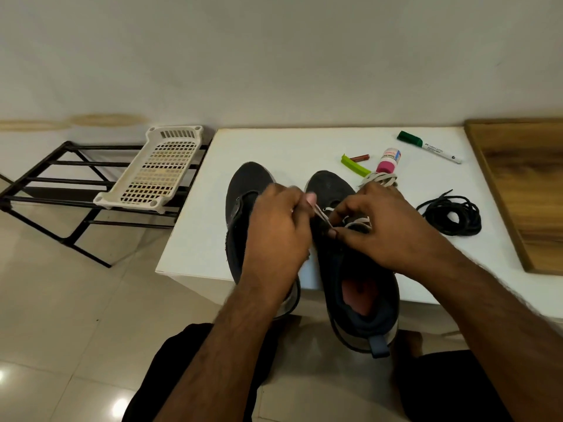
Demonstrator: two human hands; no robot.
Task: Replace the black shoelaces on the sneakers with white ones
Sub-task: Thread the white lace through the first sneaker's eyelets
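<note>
The left hand [275, 226] and the right hand [376, 222] both pinch a flat white shoelace [323, 217] with curled fingers over the right sneaker [353, 269]. This dark sneaker is partly laced in white. The black shoelaces [451, 214] lie coiled on the tabletop [198, 239].

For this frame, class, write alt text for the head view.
Both hands, left hand and right hand, pinch a white lace over the right-side dark sneaker on a white table, the other sneaker beside it. Removed black laces lie coiled to the right, near a green marker.
</note>
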